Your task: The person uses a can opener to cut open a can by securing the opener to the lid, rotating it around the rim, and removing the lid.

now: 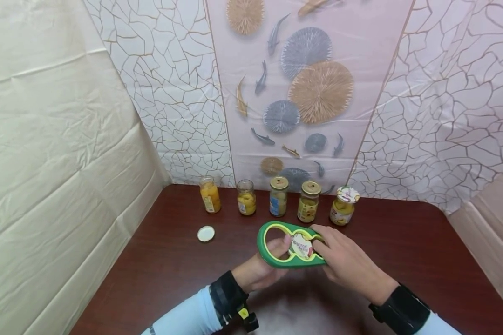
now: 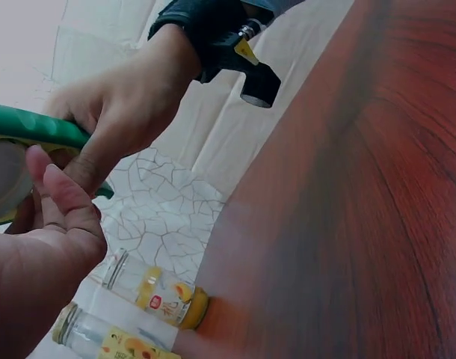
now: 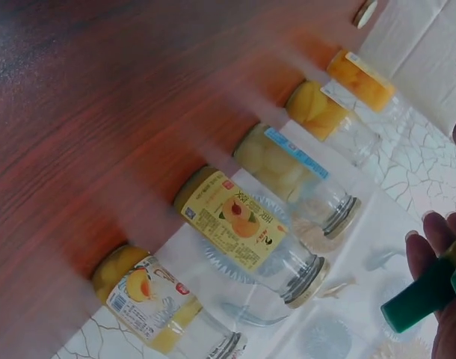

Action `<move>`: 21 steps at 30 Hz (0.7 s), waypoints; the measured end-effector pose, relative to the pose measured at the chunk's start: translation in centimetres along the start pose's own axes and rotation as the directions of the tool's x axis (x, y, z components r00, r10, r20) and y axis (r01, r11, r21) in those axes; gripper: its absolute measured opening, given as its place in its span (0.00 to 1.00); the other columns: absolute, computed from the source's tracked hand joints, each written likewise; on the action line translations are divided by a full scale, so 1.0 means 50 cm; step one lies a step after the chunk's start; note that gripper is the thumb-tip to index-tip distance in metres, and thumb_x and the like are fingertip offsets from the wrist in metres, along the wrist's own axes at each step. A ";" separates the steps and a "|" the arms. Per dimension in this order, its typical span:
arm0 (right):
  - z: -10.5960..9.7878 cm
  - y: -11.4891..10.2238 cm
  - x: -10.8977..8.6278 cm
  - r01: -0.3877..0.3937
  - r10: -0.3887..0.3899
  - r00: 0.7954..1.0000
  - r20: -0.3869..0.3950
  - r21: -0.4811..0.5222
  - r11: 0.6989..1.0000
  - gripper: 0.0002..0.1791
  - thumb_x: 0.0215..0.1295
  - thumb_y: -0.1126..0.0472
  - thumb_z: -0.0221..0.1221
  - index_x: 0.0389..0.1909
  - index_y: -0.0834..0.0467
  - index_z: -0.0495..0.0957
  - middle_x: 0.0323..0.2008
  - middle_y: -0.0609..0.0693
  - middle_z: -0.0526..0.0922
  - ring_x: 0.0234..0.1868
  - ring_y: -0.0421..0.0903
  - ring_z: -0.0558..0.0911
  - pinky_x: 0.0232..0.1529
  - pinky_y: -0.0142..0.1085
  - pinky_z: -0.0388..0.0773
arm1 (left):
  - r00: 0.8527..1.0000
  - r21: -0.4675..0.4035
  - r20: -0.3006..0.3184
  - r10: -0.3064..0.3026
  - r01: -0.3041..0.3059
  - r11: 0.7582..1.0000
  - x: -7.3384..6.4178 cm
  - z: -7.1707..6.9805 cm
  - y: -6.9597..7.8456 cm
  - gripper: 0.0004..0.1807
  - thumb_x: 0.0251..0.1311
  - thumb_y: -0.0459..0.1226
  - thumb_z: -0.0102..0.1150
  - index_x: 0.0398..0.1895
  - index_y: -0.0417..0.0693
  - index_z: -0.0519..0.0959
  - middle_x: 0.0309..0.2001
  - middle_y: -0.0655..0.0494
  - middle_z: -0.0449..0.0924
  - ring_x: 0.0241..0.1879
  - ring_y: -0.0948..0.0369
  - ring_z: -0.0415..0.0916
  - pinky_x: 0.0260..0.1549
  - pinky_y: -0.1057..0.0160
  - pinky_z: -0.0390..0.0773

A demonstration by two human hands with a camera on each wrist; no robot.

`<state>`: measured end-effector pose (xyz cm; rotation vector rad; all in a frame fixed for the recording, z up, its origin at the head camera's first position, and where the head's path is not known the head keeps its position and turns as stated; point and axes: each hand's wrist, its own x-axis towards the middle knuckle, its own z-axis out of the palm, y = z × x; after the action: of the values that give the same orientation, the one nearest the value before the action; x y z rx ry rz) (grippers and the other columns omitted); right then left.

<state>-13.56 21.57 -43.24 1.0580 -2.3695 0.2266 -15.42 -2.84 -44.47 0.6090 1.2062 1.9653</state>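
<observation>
A green jar opener (image 1: 293, 264) with yellow-lined round openings is held up above the table. My right hand (image 1: 350, 258) grips its right end. Within the middle opening shows a white printed jar lid (image 1: 302, 245). My left hand (image 1: 260, 270) is under the opener, its thumb at the lid's left edge, seen through the large opening; its other fingers are mostly hidden below. In the left wrist view, the left fingertips are curled close to the lid (image 2: 7, 176) and the right hand (image 2: 131, 97). One end of the opener (image 3: 422, 299) appears in the right wrist view.
Along the back of the dark red table (image 1: 163, 246) stand two lidless fruit jars, an orange one (image 1: 210, 197) and a yellow one (image 1: 246, 200), then gold-lidded jars (image 1: 278, 200) and a white-lidded jar (image 1: 342, 209). A loose lid (image 1: 206, 234) lies inside-up at left.
</observation>
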 end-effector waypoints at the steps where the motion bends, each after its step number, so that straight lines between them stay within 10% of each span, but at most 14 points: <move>1: 0.000 0.001 0.000 0.001 -0.001 1.000 -0.008 0.000 1.000 0.21 0.47 0.67 0.76 0.40 0.55 0.77 0.60 0.59 0.80 0.55 0.52 0.82 0.47 0.48 0.84 | 1.000 -0.002 0.003 -0.001 0.001 1.000 0.001 0.000 0.000 0.52 0.77 0.68 0.42 0.80 0.29 0.59 0.60 0.63 0.80 0.63 0.71 0.77 0.64 0.70 0.76; 14: 0.001 0.013 -0.001 -0.029 0.029 0.999 -0.023 0.015 0.999 0.17 0.49 0.69 0.71 0.38 0.55 0.76 0.59 0.59 0.80 0.55 0.52 0.80 0.49 0.47 0.83 | 1.000 -0.085 -0.009 -0.024 0.023 0.996 0.040 -0.002 0.002 0.48 0.68 0.70 0.57 0.73 0.42 0.67 0.54 0.64 0.82 0.50 0.69 0.79 0.52 0.68 0.77; 21: 0.003 0.031 -0.004 -0.023 0.023 1.000 -0.016 0.019 1.000 0.17 0.50 0.71 0.71 0.38 0.54 0.76 0.59 0.59 0.80 0.56 0.51 0.81 0.47 0.46 0.84 | 0.994 0.164 -0.105 0.041 -0.023 0.986 0.051 -0.039 -0.011 0.38 0.71 0.65 0.60 0.63 0.41 0.77 0.49 0.67 0.84 0.50 0.71 0.81 0.52 0.68 0.81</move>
<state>-14.64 22.70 -43.35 1.0345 -2.3707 0.2653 -18.21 -1.72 -45.79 0.6140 1.4424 1.9606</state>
